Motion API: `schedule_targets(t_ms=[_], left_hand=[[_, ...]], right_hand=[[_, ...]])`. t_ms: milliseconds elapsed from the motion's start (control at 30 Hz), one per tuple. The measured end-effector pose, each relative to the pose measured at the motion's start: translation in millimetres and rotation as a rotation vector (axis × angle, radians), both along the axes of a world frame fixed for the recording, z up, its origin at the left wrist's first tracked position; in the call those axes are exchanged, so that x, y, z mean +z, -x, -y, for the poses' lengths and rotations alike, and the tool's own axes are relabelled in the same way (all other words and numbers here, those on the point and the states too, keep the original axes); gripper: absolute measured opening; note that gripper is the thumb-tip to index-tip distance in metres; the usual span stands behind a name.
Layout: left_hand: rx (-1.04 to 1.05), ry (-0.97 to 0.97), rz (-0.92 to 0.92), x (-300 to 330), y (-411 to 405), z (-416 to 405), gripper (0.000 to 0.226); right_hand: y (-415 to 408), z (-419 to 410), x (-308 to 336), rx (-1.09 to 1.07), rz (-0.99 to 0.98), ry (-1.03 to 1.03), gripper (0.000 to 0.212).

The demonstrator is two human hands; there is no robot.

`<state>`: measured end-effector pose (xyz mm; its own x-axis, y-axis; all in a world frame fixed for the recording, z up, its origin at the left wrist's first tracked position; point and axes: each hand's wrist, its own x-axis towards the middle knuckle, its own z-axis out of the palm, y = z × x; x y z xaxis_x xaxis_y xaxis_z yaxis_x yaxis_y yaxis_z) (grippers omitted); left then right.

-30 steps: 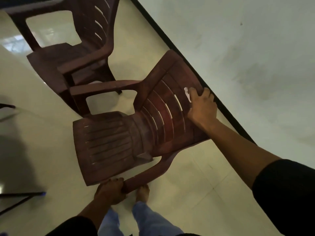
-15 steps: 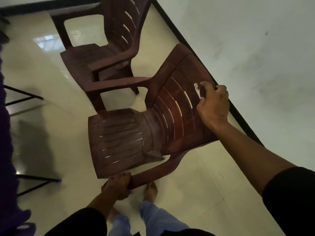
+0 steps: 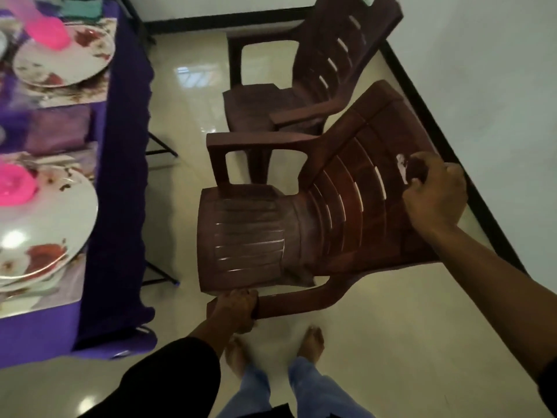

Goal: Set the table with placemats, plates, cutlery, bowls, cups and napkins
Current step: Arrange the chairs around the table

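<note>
Gripping a brown plastic chair (image 3: 271, 230): left hand (image 3: 235, 312) curled round the near armrest, right hand (image 3: 434, 194) clasping the top of the backrest. Second chair (image 3: 316, 79) just behind, near the wall. At left, table (image 3: 120, 176) under purple cloth, bearing two floral plates (image 3: 60, 224) (image 3: 75, 61) on placemats (image 3: 75, 95) (pink cups (image 3: 15, 185) on the plates).

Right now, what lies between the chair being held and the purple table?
In the head view, only bare glossy floor separates the held chair from the purple-clothed table, whose black legs show there.
</note>
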<state>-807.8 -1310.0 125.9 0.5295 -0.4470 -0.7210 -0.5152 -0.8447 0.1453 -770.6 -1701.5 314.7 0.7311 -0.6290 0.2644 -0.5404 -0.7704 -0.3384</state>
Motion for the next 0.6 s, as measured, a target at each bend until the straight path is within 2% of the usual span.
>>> schedule_targets(t_ms=[233, 600], left_hand=[[0.092, -0.066, 0.004, -10, 1, -84, 0.066], [0.151, -0.093, -0.021, -23, 10, -126, 0.074]], right_hand=[[-24, -73, -24, 0.06, -0.008, -0.068, 0.034], [-55, -123, -36, 0.101, -0.045, -0.092, 0.034]])
